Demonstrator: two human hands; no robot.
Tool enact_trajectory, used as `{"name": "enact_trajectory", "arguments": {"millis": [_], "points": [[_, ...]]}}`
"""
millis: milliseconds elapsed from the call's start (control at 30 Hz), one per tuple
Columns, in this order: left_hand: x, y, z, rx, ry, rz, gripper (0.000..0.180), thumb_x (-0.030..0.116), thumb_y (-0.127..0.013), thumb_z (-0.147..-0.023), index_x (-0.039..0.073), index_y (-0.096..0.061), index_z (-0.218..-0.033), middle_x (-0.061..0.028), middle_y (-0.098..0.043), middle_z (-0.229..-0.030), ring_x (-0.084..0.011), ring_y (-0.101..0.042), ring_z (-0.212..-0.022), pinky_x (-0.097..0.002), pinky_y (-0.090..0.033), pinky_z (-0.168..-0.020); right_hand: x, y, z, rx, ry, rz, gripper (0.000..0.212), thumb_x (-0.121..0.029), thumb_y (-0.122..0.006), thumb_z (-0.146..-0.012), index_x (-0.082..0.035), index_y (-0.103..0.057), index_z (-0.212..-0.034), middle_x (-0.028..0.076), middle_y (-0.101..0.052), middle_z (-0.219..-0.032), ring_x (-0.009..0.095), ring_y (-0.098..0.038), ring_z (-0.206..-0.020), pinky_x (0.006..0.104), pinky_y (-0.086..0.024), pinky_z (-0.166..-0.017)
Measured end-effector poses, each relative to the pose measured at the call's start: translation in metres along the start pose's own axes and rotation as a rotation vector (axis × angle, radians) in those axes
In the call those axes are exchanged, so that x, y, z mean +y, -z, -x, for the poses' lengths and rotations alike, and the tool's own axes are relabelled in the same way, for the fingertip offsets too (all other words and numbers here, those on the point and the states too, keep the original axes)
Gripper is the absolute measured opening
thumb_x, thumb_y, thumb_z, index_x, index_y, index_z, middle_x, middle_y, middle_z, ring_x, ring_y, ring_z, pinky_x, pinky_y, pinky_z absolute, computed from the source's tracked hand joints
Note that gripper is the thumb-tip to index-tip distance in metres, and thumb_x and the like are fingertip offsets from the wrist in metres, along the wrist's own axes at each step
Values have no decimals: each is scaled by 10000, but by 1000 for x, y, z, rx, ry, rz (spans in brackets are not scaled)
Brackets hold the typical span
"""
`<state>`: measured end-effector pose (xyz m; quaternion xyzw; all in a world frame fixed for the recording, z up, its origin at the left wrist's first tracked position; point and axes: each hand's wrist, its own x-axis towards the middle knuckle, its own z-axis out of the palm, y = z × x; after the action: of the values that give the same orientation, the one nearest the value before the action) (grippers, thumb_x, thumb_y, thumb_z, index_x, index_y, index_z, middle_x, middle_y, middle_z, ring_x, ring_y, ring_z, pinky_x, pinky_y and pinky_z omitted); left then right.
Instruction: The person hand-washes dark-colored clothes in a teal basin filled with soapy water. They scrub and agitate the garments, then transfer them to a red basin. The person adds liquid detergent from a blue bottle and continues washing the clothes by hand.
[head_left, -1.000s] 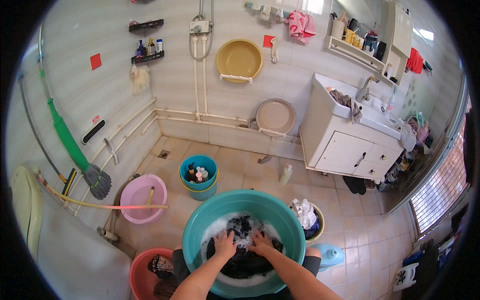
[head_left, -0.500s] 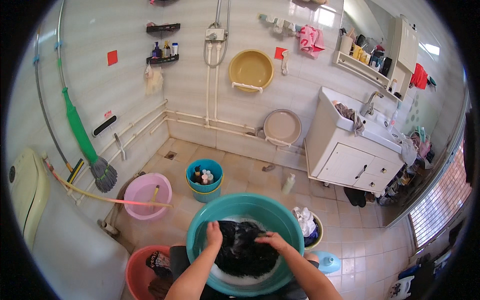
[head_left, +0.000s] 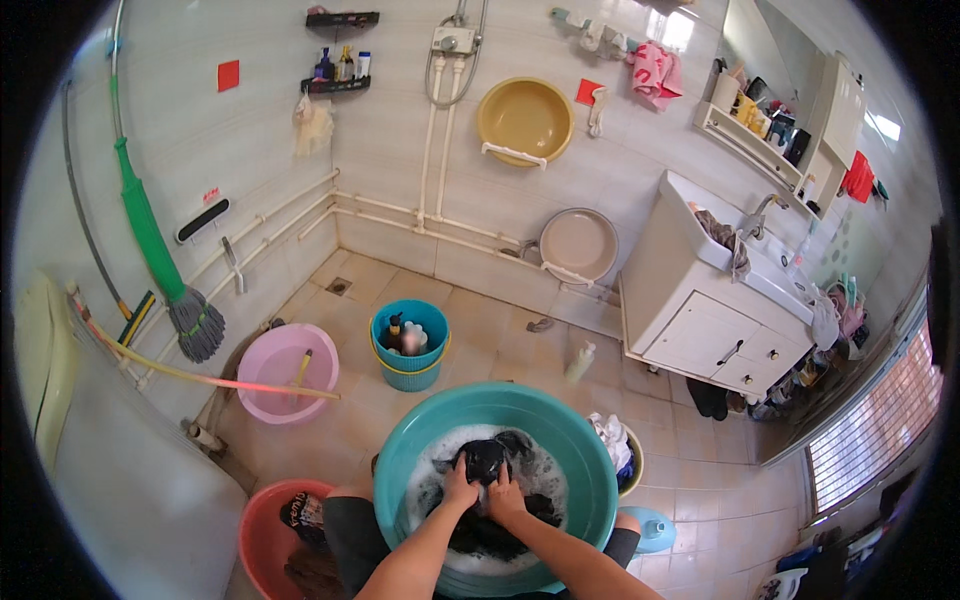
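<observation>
— What's on your arms?

— Nothing: both of your forearms are bare all the way to the lower edge, no sleeves, and your left hand (head_left: 459, 490) and right hand (head_left: 507, 500) carry no gloves.

— Rings, a watch?

— None that you can make out (the hands are small here). Dark shorts cover your thighs.

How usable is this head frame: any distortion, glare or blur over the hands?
Head view: strong fisheye bending of wall pipes near the black rim; daylight glare at the window; left hand and right hand on the dark garment appear sharp, evenly lit.
</observation>
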<state>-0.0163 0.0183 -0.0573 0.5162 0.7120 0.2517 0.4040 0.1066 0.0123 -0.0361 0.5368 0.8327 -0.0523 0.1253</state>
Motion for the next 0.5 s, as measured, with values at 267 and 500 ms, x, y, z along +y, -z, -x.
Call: {"name": "enact_trajectory", "arguments": {"millis": [267,500], "points": [[22,16,-3,182,199,790,568,-65,-410,-621,67,-470,-1170,-156,-499,-1126,-306,-464,-1047,-357,-375,-886,35,9,-23,201,-344,-921,577,-121,-528,-731,-32,-315,-1260,207,-402,-1213,335,-426,-1084,394,-353,-899],[27,28,-2,-496,255,1664,467,494,-506,-788,91,-555,-1018,-98,-582,-932,-262,-548,-829,-403,-429,-764,-52,113,34,413,78,-1295,492,-144,-572,-696,-102,-467,-1174,94,-526,-1019,223,-529,-928,308,-407,-814]]}}
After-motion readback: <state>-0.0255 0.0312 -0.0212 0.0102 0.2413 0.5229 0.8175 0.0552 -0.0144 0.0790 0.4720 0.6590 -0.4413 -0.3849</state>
